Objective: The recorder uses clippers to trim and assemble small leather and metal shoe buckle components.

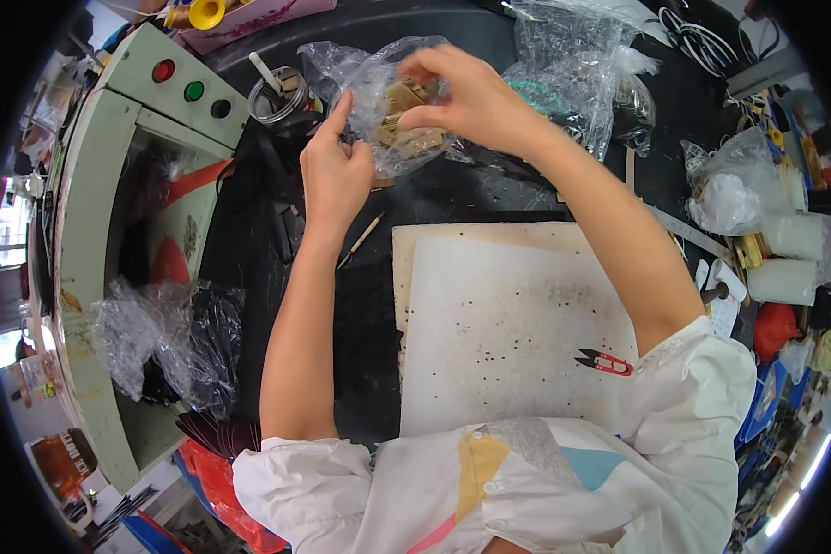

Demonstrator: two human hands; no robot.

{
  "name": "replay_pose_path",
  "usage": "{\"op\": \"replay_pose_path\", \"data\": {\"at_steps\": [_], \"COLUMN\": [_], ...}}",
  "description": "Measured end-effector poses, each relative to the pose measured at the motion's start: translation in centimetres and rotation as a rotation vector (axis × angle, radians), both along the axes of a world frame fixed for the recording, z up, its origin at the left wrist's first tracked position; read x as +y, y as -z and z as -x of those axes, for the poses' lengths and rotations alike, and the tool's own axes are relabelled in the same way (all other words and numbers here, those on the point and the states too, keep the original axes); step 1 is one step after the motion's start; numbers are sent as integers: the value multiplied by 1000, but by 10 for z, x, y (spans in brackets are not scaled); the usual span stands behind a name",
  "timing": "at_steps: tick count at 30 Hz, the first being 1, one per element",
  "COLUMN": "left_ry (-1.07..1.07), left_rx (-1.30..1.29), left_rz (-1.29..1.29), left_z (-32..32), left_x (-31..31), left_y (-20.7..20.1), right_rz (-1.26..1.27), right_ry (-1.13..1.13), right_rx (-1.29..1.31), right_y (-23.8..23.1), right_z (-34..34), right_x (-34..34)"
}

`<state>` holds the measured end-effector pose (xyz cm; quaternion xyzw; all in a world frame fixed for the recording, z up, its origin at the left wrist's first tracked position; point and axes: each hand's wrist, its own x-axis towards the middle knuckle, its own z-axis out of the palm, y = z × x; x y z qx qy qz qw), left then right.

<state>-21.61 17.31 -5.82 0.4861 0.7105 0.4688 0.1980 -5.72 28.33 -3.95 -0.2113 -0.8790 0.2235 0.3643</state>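
white pitted work board [517, 332] at 6 o'clock bare but for red-handled snips [606, 362] | left hand [335, 175] pinches clear crinkled plastic bag [379, 102] at 12 | right hand [471, 97] fingers inside, gripping small brass-coloured metal pieces [406, 129] | bag looks barely emptied; nothing laid out yet

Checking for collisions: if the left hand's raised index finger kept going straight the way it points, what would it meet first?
Probably the clear plastic bag of tan pieces; the left hand points up at it, fingertip about touching, though depth is unclear.
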Motion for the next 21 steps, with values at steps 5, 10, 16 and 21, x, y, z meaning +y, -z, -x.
{"op": "replay_pose_path", "data": {"at_steps": [5, 10, 16, 21], "left_ry": [63, 72, 156, 26], "left_rx": [-272, -561, -581, -284], "left_rz": [-23, -289, -581, -510], "left_z": [5, 26, 45, 45], "left_x": [10, 28, 49, 33], "left_y": [-18, -54, -129, -121], "right_rz": [4, 553, 536, 233], "right_ry": [378, 174, 129, 125], "right_rx": [-73, 131, 405, 311], "right_y": [34, -5, -148, -112], "right_z": [-6, -12, -38, -37], "right_x": [41, 63, 47, 42]}}
